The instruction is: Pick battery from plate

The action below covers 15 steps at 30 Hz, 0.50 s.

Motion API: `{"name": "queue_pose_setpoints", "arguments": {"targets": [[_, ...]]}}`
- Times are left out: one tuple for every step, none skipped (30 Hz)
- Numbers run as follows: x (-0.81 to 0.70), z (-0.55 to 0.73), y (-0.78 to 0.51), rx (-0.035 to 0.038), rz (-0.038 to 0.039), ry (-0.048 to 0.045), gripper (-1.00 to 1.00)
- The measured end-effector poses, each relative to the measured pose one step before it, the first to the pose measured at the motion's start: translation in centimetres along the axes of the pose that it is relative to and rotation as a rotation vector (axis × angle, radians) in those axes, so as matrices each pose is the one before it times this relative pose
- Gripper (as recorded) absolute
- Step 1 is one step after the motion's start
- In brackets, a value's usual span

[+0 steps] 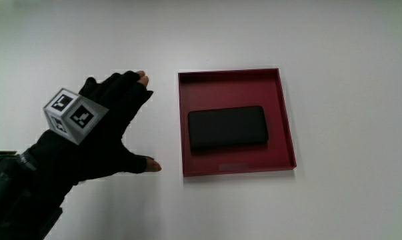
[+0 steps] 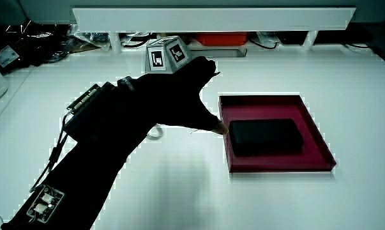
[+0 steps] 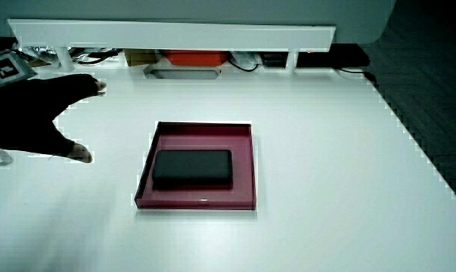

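A flat black battery lies inside a square dark-red plate on the white table. Both side views show the battery in the plate as well. The gloved hand hovers over the table beside the plate, with its thumb and fingers spread and nothing in them. Its fingertips stop short of the plate's rim and do not touch the battery. The hand carries a patterned cube on its back.
A low white partition runs along the table's edge farthest from the person, with cables and an orange item under it. A small device is strapped to the forearm.
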Motion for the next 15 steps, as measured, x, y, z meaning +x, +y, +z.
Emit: {"name": "queue_pose_setpoints", "arguments": {"targets": [[0.121,-0.126,0.296,-0.00290,-0.01985,-0.00010,0.00],[-0.110,-0.358,0.311,0.00847,-0.00563,-0.04874,0.00],[0.483,0.109,0.224,0.00620,-0.01155,0.06724,0.00],[0.104,-0.168,0.308,0.01808,-0.02985,-0.00575,0.00],[-0.147,-0.421,0.279,0.00929,0.00566,-0.03626,0.00],[-0.095,-0.294,0.252,-0.00420,0.00943,-0.01564,0.00],[-0.289,-0.473,0.296,0.01429,-0.00987,-0.03243,0.00],[-0.488,-0.696,0.342,-0.00888,0.01205,-0.07281,0.00],[0.004,-0.334,0.366,0.01004,-0.02877,-0.01954,0.00],[0.500,0.029,0.377,0.00174,-0.03718,0.10393,0.00],[-0.606,-0.967,0.401,-0.02758,0.04208,-0.13567,0.00],[0.184,-0.263,0.333,0.01742,-0.00217,0.02048,0.00],[0.193,-0.282,0.387,-0.00125,-0.00783,-0.00291,0.00],[0.384,-0.084,0.261,-0.00840,0.02412,0.02855,0.00],[-0.310,-0.567,0.399,0.00537,-0.00188,-0.04439,0.00]]}}
